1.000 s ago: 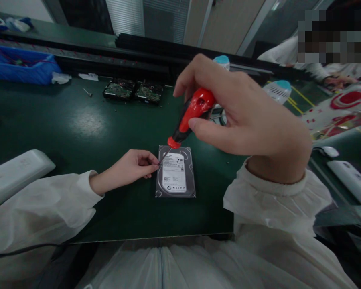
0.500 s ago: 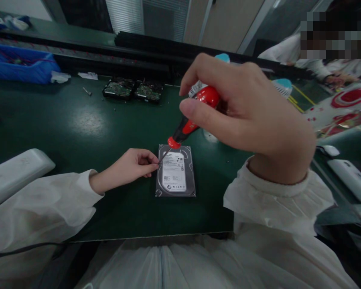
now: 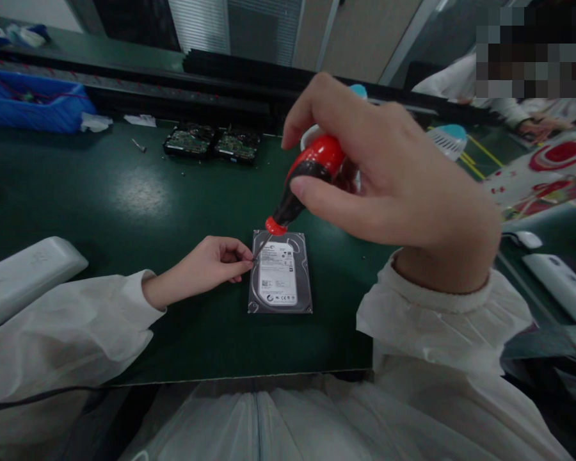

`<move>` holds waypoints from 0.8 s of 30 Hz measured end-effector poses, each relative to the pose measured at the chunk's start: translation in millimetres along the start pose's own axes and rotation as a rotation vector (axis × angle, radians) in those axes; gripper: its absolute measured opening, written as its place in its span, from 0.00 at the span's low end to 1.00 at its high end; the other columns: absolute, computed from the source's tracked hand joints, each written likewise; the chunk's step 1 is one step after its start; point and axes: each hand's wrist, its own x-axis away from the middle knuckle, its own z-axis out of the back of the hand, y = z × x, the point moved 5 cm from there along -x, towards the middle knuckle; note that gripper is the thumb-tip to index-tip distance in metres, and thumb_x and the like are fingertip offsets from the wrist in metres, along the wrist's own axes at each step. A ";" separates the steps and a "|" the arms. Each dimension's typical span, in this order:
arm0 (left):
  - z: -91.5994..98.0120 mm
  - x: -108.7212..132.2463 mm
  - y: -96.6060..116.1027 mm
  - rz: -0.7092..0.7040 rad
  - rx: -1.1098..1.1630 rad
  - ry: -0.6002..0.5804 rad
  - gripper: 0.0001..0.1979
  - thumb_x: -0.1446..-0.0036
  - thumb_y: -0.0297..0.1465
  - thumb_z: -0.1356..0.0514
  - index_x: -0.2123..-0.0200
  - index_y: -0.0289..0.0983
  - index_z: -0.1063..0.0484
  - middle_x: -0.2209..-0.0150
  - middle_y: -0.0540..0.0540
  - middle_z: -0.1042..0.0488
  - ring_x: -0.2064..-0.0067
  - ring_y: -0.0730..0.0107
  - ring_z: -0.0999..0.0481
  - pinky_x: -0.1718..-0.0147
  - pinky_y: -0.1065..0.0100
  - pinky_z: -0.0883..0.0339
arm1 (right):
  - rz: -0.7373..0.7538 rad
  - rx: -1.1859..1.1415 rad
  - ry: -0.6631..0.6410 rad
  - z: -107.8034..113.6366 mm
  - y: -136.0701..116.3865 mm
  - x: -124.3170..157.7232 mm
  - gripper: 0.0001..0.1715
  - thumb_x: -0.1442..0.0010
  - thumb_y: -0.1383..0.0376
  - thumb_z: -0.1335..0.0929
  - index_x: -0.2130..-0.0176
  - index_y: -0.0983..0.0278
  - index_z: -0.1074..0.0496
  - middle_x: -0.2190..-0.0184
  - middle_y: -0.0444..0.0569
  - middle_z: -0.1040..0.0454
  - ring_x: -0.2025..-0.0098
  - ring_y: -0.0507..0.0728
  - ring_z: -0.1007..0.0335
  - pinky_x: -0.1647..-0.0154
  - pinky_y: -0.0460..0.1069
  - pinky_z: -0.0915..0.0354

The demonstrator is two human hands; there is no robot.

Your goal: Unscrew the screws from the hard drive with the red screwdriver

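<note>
A hard drive (image 3: 281,282) with a white label lies flat on the green mat (image 3: 125,192) in front of me. My right hand (image 3: 388,173) is closed round the red and black handle of a screwdriver (image 3: 302,182). Its thin shaft slants down to the drive's left edge. My left hand (image 3: 211,266) rests on the mat beside that edge, thumb and fingertips pinched at the screwdriver's tip.
Two bare circuit boards (image 3: 211,142) lie at the back of the mat, with a loose screw (image 3: 140,146) to their left. A blue bin (image 3: 29,102) stands at far left, a white device (image 3: 24,275) at near left. Another person's sleeve (image 3: 465,83) shows at far right.
My right hand's fingers have shifted round the screwdriver handle, which has turned. The tip, the drive and my left hand have stayed in place.
</note>
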 end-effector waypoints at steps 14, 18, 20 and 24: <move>0.4 -0.1 -0.5 0.004 0.004 0.005 0.15 0.47 0.40 0.30 0.63 0.35 0.25 0.70 0.50 0.22 0.72 0.75 0.24 0.71 0.72 0.27 | -0.005 0.034 0.017 0.6 -0.2 -0.2 0.23 0.32 0.53 0.41 0.53 0.67 0.30 0.65 0.45 0.32 0.71 0.48 0.49 0.62 0.51 0.50; 0.3 -0.5 0.0 0.003 0.003 0.003 0.15 0.47 0.40 0.30 0.63 0.35 0.25 0.70 0.50 0.23 0.72 0.75 0.24 0.71 0.72 0.27 | 0.012 -0.036 -0.040 -1.0 -3.2 0.1 0.25 0.41 0.59 0.37 0.47 0.67 0.36 0.56 0.48 0.31 0.69 0.49 0.48 0.61 0.51 0.48; 0.5 -0.4 0.3 0.001 0.003 0.003 0.15 0.47 0.40 0.30 0.63 0.35 0.25 0.71 0.51 0.23 0.72 0.75 0.24 0.71 0.72 0.27 | -0.016 0.019 0.002 0.8 -3.6 0.2 0.21 0.37 0.57 0.37 0.49 0.66 0.34 0.57 0.46 0.30 0.70 0.49 0.50 0.60 0.51 0.47; 0.5 -0.1 -0.5 0.001 0.004 0.002 0.16 0.47 0.40 0.30 0.63 0.35 0.25 0.70 0.50 0.23 0.72 0.75 0.24 0.71 0.72 0.27 | -0.049 -0.005 0.016 1.1 -2.2 0.9 0.20 0.33 0.54 0.40 0.49 0.63 0.34 0.55 0.45 0.29 0.69 0.49 0.45 0.57 0.51 0.44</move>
